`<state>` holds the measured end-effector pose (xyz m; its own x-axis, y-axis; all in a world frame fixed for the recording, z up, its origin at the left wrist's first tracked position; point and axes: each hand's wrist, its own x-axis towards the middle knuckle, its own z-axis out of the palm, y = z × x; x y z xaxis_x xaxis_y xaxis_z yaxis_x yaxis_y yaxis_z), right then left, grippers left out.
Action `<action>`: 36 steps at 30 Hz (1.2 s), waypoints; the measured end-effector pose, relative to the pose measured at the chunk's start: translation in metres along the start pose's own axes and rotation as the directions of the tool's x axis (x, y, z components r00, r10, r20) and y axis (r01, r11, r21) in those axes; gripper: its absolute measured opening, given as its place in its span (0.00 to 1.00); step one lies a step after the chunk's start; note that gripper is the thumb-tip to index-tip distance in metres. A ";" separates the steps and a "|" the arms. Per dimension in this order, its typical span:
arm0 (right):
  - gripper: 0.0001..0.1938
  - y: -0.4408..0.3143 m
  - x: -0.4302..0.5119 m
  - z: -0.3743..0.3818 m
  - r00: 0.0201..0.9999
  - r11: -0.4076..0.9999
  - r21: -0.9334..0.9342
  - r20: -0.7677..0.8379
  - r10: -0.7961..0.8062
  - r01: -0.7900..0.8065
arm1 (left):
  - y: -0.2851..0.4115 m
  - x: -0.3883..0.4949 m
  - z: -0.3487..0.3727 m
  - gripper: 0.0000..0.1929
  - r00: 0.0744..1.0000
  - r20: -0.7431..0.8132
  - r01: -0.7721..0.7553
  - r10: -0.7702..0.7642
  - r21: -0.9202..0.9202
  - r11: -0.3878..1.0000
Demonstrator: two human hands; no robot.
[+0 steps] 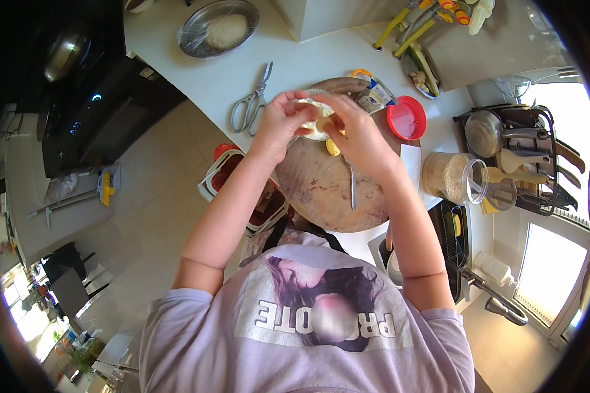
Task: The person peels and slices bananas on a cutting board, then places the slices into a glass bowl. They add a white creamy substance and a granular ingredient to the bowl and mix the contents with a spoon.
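Both hands are raised over a clear bowl (316, 133) with white, creamy-looking content, near the far side of a round wooden board (319, 196). My left hand (287, 120) comes in from the left, thumb and fingers pinched by the pale material. My right hand (359, 130) curls over the bowl from the right, its fingertips hidden or blurred at the white content. Whether either hand grips something is unclear. A small yellow piece (333, 147) shows just below the bowl. On the board, a metal utensil (353, 189) lies with its handle towards me.
Grey kitchen scissors (250, 105) lie left of the board. A film-covered metal bowl (216, 29) holds dough. Right of the board are a red lid (407, 118), a labelled packet (375, 97), a glass jar of flour-like flakes (447, 177) and a dish rack (506, 157).
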<state>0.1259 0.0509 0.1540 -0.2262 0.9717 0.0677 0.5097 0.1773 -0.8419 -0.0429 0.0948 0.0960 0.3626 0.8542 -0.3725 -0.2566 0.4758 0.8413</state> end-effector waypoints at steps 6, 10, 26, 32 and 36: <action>0.14 0.028 0.017 0.003 0.997 0.986 -0.159 0.046 0.066 -0.058 | 0.002 0.018 -0.017 0.12 0.926 0.094 -0.291 0.366 0.794 0.534; 0.15 0.037 0.018 0.010 0.977 0.916 -0.399 0.173 0.122 -0.044 | -0.006 0.020 -0.023 0.10 0.896 0.285 -0.350 0.341 0.926 0.145; 0.14 0.084 -0.112 0.038 0.853 0.748 -0.412 -0.213 0.477 -0.521 | -0.011 0.011 -0.020 0.08 0.802 0.503 -0.480 0.322 0.864 -0.156; 0.22 0.099 -0.141 0.088 0.790 0.657 -0.441 -0.388 0.475 -0.612 | -0.011 0.007 -0.017 0.08 0.750 0.483 -0.525 0.452 0.850 -0.036; 0.15 0.114 -0.141 0.091 0.718 0.659 -0.297 -0.392 0.575 -0.691 | -0.011 -0.010 -0.018 0.08 0.726 0.433 -0.557 0.534 0.826 0.088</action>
<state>0.1405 -0.0800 -0.0002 0.4564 0.8607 -0.2257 0.7391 -0.5079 -0.4424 -0.0596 0.0849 0.0837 0.5146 0.7836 0.3479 0.5151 -0.6070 0.6052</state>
